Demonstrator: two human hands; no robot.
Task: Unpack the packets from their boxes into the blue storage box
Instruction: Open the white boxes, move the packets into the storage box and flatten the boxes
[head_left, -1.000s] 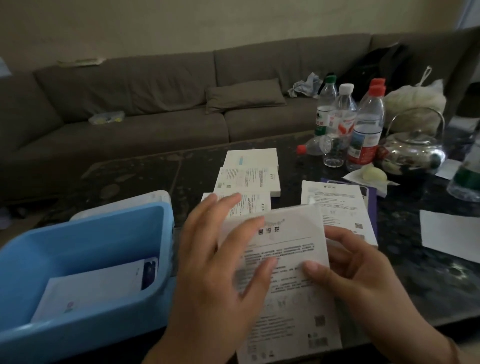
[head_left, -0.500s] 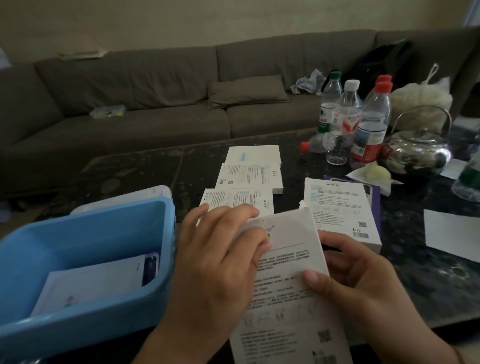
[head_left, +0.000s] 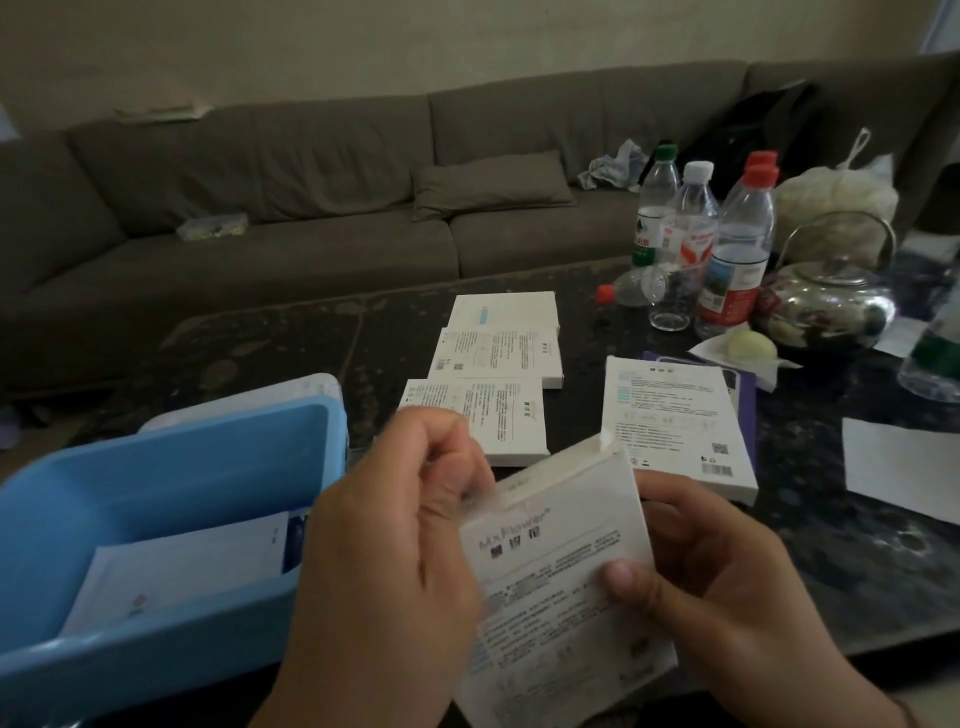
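I hold a flat white box (head_left: 561, 577) with printed text in front of me above the table's near edge. My right hand (head_left: 727, 587) grips its right side, thumb on the face. My left hand (head_left: 395, 561) pinches the box's top flap at its upper left corner. The blue storage box (head_left: 171, 452) stands at the left with a white packet (head_left: 176, 566) lying inside. Three more white boxes (head_left: 498, 343) lie in a row on the dark table, and a fourth white box (head_left: 675, 421) lies to the right on a purple one.
Several water bottles (head_left: 727, 249), a steel kettle (head_left: 826, 306), a glass and a tissue with a yellowish lump crowd the table's far right. A white paper sheet (head_left: 904, 467) lies at the right edge. A grey sofa (head_left: 311, 208) runs behind the table.
My left hand has gone from lying flat on the box's face to pinching its top flap, which now stands slightly lifted. The box has tilted toward the right.
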